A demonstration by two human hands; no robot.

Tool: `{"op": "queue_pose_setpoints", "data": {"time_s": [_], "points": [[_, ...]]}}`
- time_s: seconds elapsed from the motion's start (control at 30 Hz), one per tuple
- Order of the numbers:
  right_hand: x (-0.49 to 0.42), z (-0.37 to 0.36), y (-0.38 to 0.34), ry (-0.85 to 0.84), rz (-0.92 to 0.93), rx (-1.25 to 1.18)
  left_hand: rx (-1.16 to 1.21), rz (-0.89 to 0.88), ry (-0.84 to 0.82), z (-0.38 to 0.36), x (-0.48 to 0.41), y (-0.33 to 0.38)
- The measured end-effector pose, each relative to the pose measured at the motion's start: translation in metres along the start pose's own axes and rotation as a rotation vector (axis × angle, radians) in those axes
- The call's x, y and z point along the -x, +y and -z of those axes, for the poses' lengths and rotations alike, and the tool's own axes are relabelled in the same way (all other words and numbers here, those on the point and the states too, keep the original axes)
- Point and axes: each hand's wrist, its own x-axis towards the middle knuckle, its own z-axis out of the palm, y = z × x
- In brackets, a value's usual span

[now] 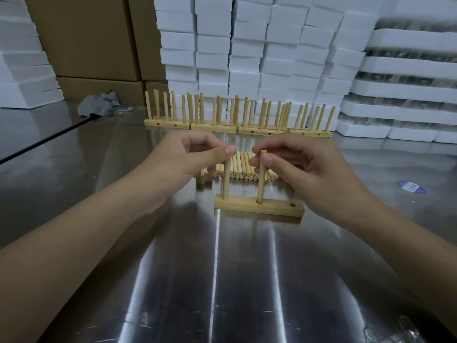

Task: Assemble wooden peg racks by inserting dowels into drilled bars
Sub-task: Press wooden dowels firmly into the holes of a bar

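A short wooden bar [277,210] lies on the metal table in front of me. Two dowels stand upright in it. My left hand [190,154] pinches the top of the left dowel [225,184] between thumb and fingers. The middle dowel [261,181] is pinched near its top by my right hand [304,164]. One hole [292,205] at the bar's right end stays open. Behind my hands lies a pile of loose dowels [243,169], partly hidden.
Several finished peg racks [237,120] stand in a row at the back of the steel table [222,280]. White foam blocks [272,45] and cardboard boxes [94,38] are stacked behind. A grey rag [99,106] lies back left, a blue sticker [411,187] at right.
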Motion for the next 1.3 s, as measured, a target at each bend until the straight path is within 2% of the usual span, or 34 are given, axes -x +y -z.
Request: {"op": "queue_pose_setpoints", "data": {"time_s": [0.5,0.7,0.8,0.9,1.1,1.3], "points": [[-0.002,0.005,0.001,0.004,-0.050,-0.047,-0.016,-0.027,-0.043,0.000,-0.001,-0.006],[-0.002,0.003,0.005,-0.216,-0.208,-0.050,-0.275,-0.057,-0.267,0.000,0.001,-0.011],[-0.003,0.004,0.004,-0.211,-0.262,-0.074,-0.367,-0.015,-0.320,-0.005,0.002,-0.018],[-0.003,0.004,0.000,-0.173,-0.309,-0.094,-0.398,-0.014,-0.294,-0.010,0.001,-0.023],[-0.001,-0.003,-0.008,-0.125,-0.324,0.144,-0.395,-0.029,-0.265,-0.011,0.002,-0.025],[0.001,-0.006,-0.011,-0.098,-0.291,0.249,-0.359,0.012,-0.275,-0.012,0.004,-0.022]]}}
